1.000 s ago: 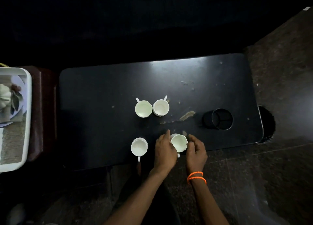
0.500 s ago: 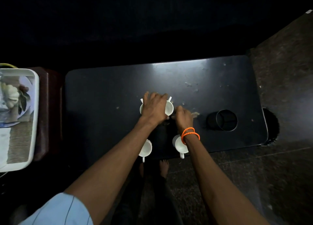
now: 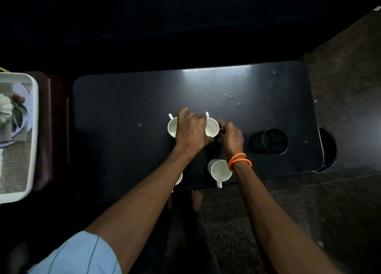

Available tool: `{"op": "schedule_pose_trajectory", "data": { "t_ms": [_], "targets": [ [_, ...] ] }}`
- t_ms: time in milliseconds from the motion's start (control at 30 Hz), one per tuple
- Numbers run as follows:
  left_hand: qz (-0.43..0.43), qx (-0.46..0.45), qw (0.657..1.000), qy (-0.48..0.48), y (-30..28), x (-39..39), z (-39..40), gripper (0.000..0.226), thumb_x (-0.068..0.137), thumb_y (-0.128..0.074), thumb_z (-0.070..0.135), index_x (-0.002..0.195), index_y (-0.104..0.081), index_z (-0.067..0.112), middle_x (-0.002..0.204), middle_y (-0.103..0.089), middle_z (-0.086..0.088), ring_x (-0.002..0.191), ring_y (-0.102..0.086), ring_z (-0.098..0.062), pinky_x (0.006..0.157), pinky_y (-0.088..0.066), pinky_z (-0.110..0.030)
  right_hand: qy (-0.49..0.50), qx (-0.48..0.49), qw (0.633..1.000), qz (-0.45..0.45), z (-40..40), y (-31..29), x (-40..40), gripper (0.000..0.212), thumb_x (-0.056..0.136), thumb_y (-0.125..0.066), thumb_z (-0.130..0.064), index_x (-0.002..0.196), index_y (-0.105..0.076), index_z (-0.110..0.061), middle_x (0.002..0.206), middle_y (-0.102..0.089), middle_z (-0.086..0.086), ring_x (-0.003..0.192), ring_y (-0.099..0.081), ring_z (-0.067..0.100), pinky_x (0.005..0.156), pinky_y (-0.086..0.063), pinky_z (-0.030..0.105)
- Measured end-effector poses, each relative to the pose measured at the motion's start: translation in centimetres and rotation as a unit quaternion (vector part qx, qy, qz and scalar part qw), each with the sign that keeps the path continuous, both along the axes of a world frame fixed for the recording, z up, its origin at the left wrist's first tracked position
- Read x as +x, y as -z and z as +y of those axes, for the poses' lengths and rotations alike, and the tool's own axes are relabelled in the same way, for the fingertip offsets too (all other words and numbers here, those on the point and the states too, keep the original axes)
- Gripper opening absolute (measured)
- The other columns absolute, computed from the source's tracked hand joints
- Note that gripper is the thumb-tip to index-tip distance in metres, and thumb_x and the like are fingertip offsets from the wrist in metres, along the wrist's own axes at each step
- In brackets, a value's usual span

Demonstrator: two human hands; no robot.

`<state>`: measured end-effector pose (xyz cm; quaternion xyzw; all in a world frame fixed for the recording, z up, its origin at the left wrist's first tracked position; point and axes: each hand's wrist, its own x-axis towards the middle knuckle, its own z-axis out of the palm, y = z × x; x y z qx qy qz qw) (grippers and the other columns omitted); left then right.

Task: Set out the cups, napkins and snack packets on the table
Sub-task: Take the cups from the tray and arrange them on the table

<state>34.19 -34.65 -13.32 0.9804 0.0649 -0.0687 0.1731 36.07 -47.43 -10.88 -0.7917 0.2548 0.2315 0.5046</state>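
Over a dark table (image 3: 123, 108), we see four white cups in two rows: the far pair at the middle of the top, the near pair close to the front edge. The left hand (image 3: 192, 129) lies across the far pair, covering the gap between the far left cup (image 3: 172, 127) and the far right cup (image 3: 212, 127), its fingers curled down over both rims; whether it truly clamps either one we cannot tell. The right hand (image 3: 232, 136) sits just beside the far right cup, fingertips drawn together against its outer wall — a light pinch or a nudge, we judge. The near right cup (image 3: 219, 169) stands free under the right wrist with its orange bracelet (image 3: 240, 160); the near left cup (image 3: 179, 178) is mostly hidden by the left forearm. These look like stiff, light, glazed cups — smooth to the touch and breakable if knocked together, best taken by the handle or across the rim. A black holder (image 3: 274, 140) stands near on the right; a white tray (image 3: 34, 129) waits well apart at left.
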Motion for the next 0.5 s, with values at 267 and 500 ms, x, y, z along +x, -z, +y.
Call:
{"op": "schedule_pose_trajectory", "data": {
  "t_ms": [267,500],
  "targets": [
    [-0.007,-0.012,1.0,-0.014,0.6,0.0,-1.2,0.052,0.065,-0.077,0.056,0.103,-0.072,0.02,0.096,-0.077,0.002,0.1,-0.067,-0.024,0.114,-0.021,-0.04,-0.026,-0.011,0.999,-0.018,-0.9,0.1,0.6,0.043,0.077,-0.033,-0.046,0.068,-0.075,-0.055,0.103,-0.08,-0.002,0.104,-0.071,0.027,0.098,-0.054,0.052],
    [-0.02,-0.026,0.999,0.0,1.1,0.0,-1.5,0.058,0.065,-0.077,0.053,0.11,-0.071,0.018,0.096,-0.077,-0.002,0.097,-0.066,-0.027,0.111,-0.031,-0.042,-0.009,-0.01,1.0,-0.011,-1.4,0.3,0.8,0.045,0.08,-0.038,-0.041,0.088,-0.081,-0.028,0.106,-0.079,0.007,0.103,-0.071,0.03,0.097,-0.054,0.054]
  ]
}}
